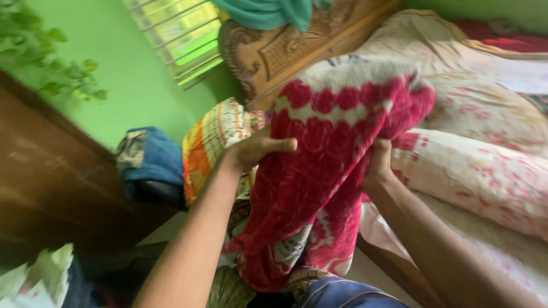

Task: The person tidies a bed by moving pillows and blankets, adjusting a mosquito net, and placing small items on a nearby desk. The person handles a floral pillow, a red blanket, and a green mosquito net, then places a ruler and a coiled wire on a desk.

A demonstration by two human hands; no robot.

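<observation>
A thick red and cream patterned blanket (319, 154) hangs folded between my two hands, its lower end drooping toward my legs. My left hand (257, 147) grips its left edge, thumb over the front. On the right side, my right hand (379, 162) clutches the blanket from underneath, fingers buried in the fabric. The blanket's top rests against the edge of the bed (485, 114).
A cream floral pillow (474, 171) lies on the bed to the right. An orange and yellow cloth (208, 145) sits behind my left hand, a blue bundle (151, 157) beside it. A carved wooden headboard (285, 48), a green wall and a dark wooden cabinet (51, 165) surround.
</observation>
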